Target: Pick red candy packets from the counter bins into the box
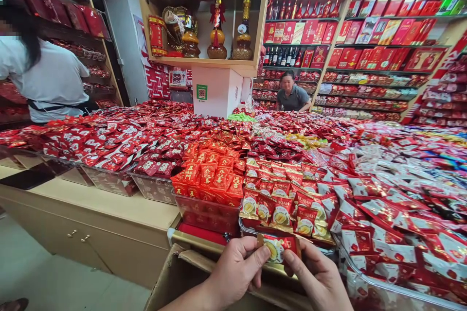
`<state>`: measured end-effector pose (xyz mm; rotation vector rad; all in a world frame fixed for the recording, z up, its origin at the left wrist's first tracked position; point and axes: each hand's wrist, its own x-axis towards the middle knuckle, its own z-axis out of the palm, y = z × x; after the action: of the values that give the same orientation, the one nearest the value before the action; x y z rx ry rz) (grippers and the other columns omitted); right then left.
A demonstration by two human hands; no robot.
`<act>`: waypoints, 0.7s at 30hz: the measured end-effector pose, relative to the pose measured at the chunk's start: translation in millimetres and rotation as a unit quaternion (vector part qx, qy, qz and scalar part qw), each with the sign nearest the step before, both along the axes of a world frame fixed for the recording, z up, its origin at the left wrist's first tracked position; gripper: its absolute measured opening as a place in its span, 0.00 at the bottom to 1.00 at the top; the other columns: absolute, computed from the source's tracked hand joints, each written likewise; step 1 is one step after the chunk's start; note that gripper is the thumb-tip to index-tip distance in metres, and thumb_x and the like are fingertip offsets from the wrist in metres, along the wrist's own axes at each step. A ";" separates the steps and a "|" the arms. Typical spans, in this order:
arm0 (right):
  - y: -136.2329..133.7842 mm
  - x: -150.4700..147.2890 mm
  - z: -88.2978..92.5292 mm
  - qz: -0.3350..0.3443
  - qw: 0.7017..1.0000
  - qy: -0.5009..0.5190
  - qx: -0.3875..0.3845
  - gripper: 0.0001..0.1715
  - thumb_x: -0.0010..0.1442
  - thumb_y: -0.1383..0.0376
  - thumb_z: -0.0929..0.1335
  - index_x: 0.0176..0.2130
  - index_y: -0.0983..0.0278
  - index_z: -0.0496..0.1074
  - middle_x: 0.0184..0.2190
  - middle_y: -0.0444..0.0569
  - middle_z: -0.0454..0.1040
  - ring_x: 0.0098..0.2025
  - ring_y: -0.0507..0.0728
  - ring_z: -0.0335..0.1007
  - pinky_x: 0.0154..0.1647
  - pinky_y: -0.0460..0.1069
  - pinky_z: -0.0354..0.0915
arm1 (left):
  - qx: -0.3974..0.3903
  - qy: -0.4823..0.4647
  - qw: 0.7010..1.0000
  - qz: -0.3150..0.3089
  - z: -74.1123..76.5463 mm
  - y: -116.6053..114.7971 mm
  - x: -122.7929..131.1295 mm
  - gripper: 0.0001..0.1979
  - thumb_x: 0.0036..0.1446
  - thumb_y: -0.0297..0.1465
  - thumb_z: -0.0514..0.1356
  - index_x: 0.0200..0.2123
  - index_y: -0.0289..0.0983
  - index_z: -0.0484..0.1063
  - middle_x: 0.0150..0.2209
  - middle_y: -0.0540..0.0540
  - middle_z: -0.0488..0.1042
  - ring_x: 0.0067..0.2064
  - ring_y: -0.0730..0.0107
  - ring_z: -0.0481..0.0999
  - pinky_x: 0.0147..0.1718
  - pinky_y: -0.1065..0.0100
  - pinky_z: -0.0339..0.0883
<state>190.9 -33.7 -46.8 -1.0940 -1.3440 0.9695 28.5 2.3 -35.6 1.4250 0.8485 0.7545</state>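
Before the pile (282,210), a red durian-printed packet (278,248)

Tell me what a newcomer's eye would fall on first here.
The sea of mostly red packets, heaped across the display, would probably strike first. Next comes the red durian packet at the bottom, right of centre, in the grip of the left hand and right hand. Above, gourd-shaped bottles stand in the cabinet, over a green QR sign on the pillar.
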 end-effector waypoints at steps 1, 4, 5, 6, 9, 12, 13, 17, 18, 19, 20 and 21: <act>-0.1 0.2 0.5 0.008 1.000 0.008 -0.001 0.08 0.55 0.60 0.66 0.32 0.62 0.69 0.25 0.44 0.66 0.26 0.51 0.60 0.27 0.43 0.63 | 0.001 0.000 1.000 -0.001 -0.7 -0.1 0.2 0.21 0.52 0.47 0.52 0.27 0.33 0.67 0.11 0.57 0.58 0.13 0.81 0.54 0.12 0.78 0.49; -0.3 0.7 2.6 0.013 0.999 0.029 -0.011 0.08 0.55 0.60 0.66 0.33 0.62 0.70 0.24 0.43 0.67 0.26 0.51 0.61 0.28 0.42 0.63 | 0.009 0.002 1.000 -0.005 -2.4 0.2 0.4 0.21 0.53 0.47 0.51 0.26 0.33 0.66 0.11 0.56 0.58 0.13 0.81 0.54 0.13 0.78 0.49; -0.4 0.7 3.0 0.007 0.999 0.032 -0.018 0.08 0.54 0.60 0.66 0.33 0.62 0.70 0.23 0.43 0.68 0.25 0.51 0.62 0.27 0.42 0.63 | 0.011 0.005 1.000 -0.005 -2.5 0.4 0.3 0.21 0.53 0.47 0.51 0.25 0.33 0.66 0.11 0.56 0.59 0.13 0.81 0.54 0.13 0.78 0.49; -0.6 0.6 3.0 0.000 0.999 0.035 -0.025 0.08 0.54 0.60 0.67 0.33 0.62 0.70 0.23 0.43 0.68 0.25 0.51 0.62 0.27 0.42 0.63 | 0.011 0.007 1.000 -0.005 -2.4 0.6 0.2 0.22 0.53 0.47 0.51 0.25 0.33 0.65 0.11 0.56 0.59 0.13 0.81 0.54 0.13 0.78 0.49; -2.2 0.1 1.6 -0.022 0.999 0.035 -0.035 0.09 0.53 0.60 0.67 0.33 0.63 0.70 0.23 0.44 0.69 0.24 0.51 0.65 0.25 0.43 0.65 | 0.003 0.014 1.000 -0.010 -1.6 0.6 -0.1 0.22 0.53 0.48 0.50 0.25 0.33 0.65 0.12 0.56 0.59 0.13 0.81 0.55 0.12 0.78 0.49; -4.6 3.3 6.8 -0.055 0.998 0.025 -0.007 0.09 0.52 0.60 0.68 0.33 0.62 0.69 0.22 0.44 0.71 0.24 0.53 0.68 0.24 0.44 0.67 | -0.001 0.017 1.000 -0.011 -2.4 -0.5 -0.4 0.23 0.53 0.49 0.49 0.26 0.33 0.65 0.12 0.55 0.60 0.14 0.81 0.56 0.13 0.78 0.50; -4.5 6.7 12.6 -0.082 0.996 0.015 0.017 0.09 0.52 0.59 0.68 0.34 0.61 0.68 0.23 0.44 0.72 0.24 0.53 0.68 0.24 0.45 0.67 | -0.004 0.017 1.000 -0.008 -3.3 -0.9 -0.3 0.23 0.53 0.49 0.49 0.27 0.33 0.66 0.13 0.55 0.61 0.14 0.81 0.56 0.13 0.78 0.50; 11.6 37.4 58.1 -0.225 0.956 -0.118 0.145 0.12 0.51 0.58 0.67 0.38 0.58 0.69 0.30 0.47 0.76 0.30 0.56 0.72 0.30 0.47 0.68 | -0.017 0.019 1.000 -0.005 -8.4 -2.4 1.0 0.21 0.53 0.46 0.51 0.30 0.32 0.68 0.13 0.55 0.61 0.14 0.81 0.57 0.14 0.78 0.51; 21.0 48.5 72.2 -0.256 0.936 -0.175 0.167 0.13 0.51 0.58 0.67 0.39 0.58 0.70 0.32 0.48 0.76 0.33 0.57 0.71 0.34 0.48 0.68 | -0.016 0.022 1.000 -0.006 -9.4 -2.6 1.5 0.21 0.52 0.46 0.52 0.30 0.32 0.68 0.13 0.55 0.61 0.14 0.81 0.56 0.14 0.78 0.51; 32.5 60.1 85.3 -0.286 0.915 -0.229 0.171 0.15 0.52 0.57 0.66 0.40 0.58 0.70 0.34 0.49 0.75 0.35 0.58 0.71 0.37 0.50 0.66 | -0.014 0.025 1.000 -0.007 -10.0 -2.7 2.0 0.20 0.52 0.45 0.52 0.29 0.32 0.68 0.13 0.55 0.61 0.14 0.81 0.57 0.14 0.78 0.50; 45.6 71.5 96.5 -0.303 0.898 -0.270 0.172 0.16 0.52 0.57 0.65 0.40 0.60 0.71 0.34 0.50 0.75 0.36 0.59 0.71 0.36 0.51 0.66 | -0.012 0.027 1.000 -0.007 -10.4 -2.7 2.4 0.20 0.52 0.45 0.52 0.29 0.32 0.68 0.13 0.55 0.61 0.14 0.81 0.57 0.15 0.78 0.51; 59.6 82.3 105.2 -0.302 0.886 -0.311 0.166 0.17 0.52 0.56 0.63 0.39 0.61 0.71 0.33 0.51 0.75 0.34 0.60 0.70 0.35 0.52 0.65 | -0.010 0.029 0.999 -0.007 -10.5 -2.5 2.6 0.19 0.53 0.44 0.52 0.29 0.32 0.68 0.13 0.55 0.61 0.15 0.81 0.57 0.15 0.78 0.51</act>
<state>273.2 25.9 58.4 -1.4848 -1.4473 -0.0974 31.1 -0.1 -46.2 1.4390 0.8874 0.6940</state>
